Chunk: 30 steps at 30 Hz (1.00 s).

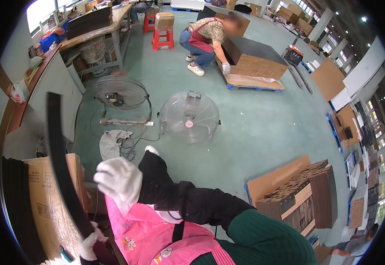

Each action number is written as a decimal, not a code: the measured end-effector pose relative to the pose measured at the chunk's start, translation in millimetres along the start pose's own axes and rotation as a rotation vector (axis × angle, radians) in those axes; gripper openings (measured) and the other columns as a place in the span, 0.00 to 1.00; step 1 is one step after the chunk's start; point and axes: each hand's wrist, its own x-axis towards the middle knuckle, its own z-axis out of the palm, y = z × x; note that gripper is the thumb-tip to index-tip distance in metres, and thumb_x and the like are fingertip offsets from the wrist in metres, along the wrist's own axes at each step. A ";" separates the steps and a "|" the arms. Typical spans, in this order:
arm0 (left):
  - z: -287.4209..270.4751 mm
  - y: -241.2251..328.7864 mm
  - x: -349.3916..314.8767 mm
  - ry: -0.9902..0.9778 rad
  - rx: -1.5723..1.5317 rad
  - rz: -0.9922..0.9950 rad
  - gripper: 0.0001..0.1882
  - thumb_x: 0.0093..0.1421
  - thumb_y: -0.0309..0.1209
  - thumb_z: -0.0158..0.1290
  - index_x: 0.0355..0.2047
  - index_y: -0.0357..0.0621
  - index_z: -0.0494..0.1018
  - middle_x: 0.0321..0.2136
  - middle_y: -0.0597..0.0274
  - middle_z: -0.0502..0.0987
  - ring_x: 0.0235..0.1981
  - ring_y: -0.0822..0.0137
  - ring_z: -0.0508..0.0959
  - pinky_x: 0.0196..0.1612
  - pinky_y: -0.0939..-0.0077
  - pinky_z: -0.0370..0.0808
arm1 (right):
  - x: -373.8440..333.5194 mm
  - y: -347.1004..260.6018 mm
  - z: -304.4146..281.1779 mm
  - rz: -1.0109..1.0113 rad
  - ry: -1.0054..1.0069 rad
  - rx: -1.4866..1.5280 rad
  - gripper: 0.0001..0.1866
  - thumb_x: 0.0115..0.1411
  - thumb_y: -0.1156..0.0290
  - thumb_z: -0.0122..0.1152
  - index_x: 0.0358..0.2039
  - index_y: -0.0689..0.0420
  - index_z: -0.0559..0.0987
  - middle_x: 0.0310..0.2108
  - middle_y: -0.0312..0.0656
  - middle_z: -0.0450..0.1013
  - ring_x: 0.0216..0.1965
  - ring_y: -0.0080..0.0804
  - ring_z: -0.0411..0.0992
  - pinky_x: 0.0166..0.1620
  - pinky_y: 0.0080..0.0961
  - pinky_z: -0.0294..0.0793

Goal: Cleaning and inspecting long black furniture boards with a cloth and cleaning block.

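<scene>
The left hand (87, 247) closes on the lower end of a dark strip (61, 161), hiding that end, while the strip rises past the top edge of a carton (46, 194). The right hand (119, 180) curls loosely, palm hidden, so I cannot tell whether it holds anything; beyond, a crumpled grey cloth (112, 143) and a round fan (189, 117) share the floor (254, 128).

On inspection, I note: pink cartoon-print apron (128, 227); to its right, ribbed dark-green sleeve (267, 238), black oversleeve (205, 204); white gloves (119, 180).
</scene>
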 end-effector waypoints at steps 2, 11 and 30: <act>-24.5 38.6 7.0 0.107 -0.023 -0.061 0.31 0.55 0.39 0.61 0.55 0.37 0.66 0.26 0.67 0.70 0.24 0.71 0.70 0.30 0.72 0.74 | -23.5 50.5 3.6 0.189 -0.203 -0.054 0.08 0.56 0.63 0.61 0.36 0.49 0.77 0.37 0.39 0.70 0.42 0.40 0.72 0.46 0.38 0.73; -149.1 71.4 209.0 0.112 -0.612 -0.015 0.28 0.58 0.27 0.54 0.58 0.36 0.61 0.27 0.70 0.58 0.27 0.74 0.61 0.33 0.75 0.65 | -133.0 358.8 141.8 1.013 -1.196 -0.140 0.18 0.58 0.55 0.57 0.39 0.53 0.83 0.39 0.50 0.80 0.44 0.50 0.78 0.50 0.43 0.76; -189.9 60.8 269.7 0.487 -0.936 -0.084 0.26 0.59 0.19 0.42 0.60 0.43 0.59 0.12 0.75 0.54 0.12 0.78 0.58 0.17 0.75 0.56 | -399.6 762.2 629.3 0.886 -1.233 -0.463 0.46 0.59 0.47 0.59 0.72 0.57 0.55 0.72 0.62 0.48 0.73 0.52 0.50 0.71 0.37 0.53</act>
